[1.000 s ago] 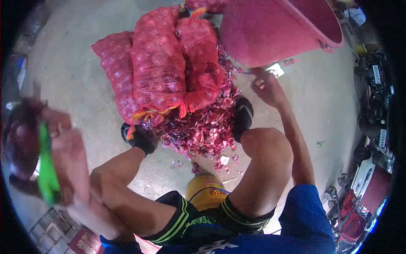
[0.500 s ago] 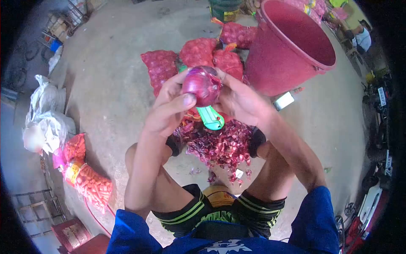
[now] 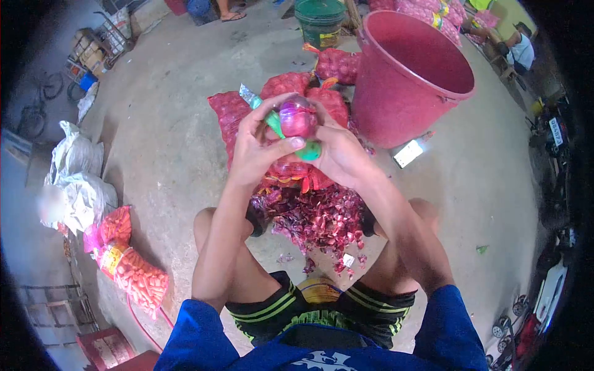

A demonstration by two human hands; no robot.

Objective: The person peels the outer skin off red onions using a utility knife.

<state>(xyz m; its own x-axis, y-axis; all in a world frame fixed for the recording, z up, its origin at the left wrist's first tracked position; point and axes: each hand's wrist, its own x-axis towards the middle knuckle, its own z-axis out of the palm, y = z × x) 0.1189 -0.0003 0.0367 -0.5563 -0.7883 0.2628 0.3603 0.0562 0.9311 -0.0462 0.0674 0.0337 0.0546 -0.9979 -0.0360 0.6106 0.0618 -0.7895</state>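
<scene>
Both hands hold a red-purple onion [image 3: 298, 119] in front of me, over the floor. My left hand [image 3: 257, 148] is closed on its left side, thumb on the lower front and fingers curled behind. My right hand [image 3: 343, 151] is closed round its right side. A green-handled utility knife [image 3: 273, 122] runs behind the onion, its blade sticking out past my left fingers at upper left and its rounded end near my right palm. Which hand grips the knife is hidden. Below lies a heap of onion skins [image 3: 322, 219], with red mesh sacks of onions [image 3: 232, 111] behind.
A large red tub [image 3: 408, 93] stands at the right, with a phone [image 3: 408, 153] on the floor beside it. Behind is a green bucket [image 3: 320, 21]. White sacks [image 3: 77, 179] and a mesh bag of carrots [image 3: 136, 278] are at the left. A person [image 3: 521, 49] sits at far right.
The onion has turned in my hands. The knife, which hung below it, now slants up-left behind it with its blade showing. My view has shifted slightly, bringing in more of the background.
</scene>
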